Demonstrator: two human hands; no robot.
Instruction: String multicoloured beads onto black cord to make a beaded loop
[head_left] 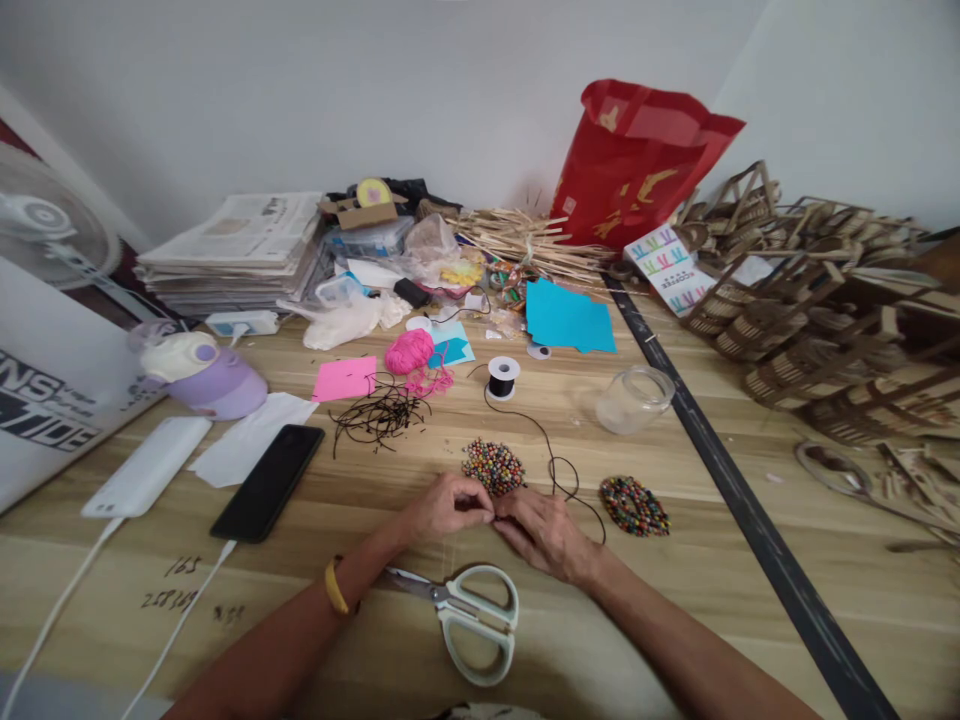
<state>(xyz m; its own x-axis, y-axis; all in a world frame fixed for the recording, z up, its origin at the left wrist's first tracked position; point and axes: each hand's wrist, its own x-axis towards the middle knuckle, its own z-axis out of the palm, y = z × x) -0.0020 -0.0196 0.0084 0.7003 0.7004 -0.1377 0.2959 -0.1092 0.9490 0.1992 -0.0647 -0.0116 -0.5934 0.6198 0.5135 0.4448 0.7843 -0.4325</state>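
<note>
My left hand [450, 503] and my right hand [546, 530] meet fingertip to fingertip, both pinched closed. What lies between the fingers is too small to make out; faint thin strands hang below my left hand. Just beyond them is a pile of multicoloured beads [493, 466]. A beaded bracelet [634, 506] rests to the right. Scissors [480, 622] with pale handles lie below the hands, blades pointing left. From a spool of black cord [503, 380], a loose length curls down beside my right hand.
Black cord pieces [381, 414], pink yarn [409, 351] and a black phone [268, 483] lie to the left. An open glass jar [636, 402] stands on the right, before a dark strip [720, 465]. Woven wooden baskets [795, 330] crowd the right; a red bag [637, 165] stands behind.
</note>
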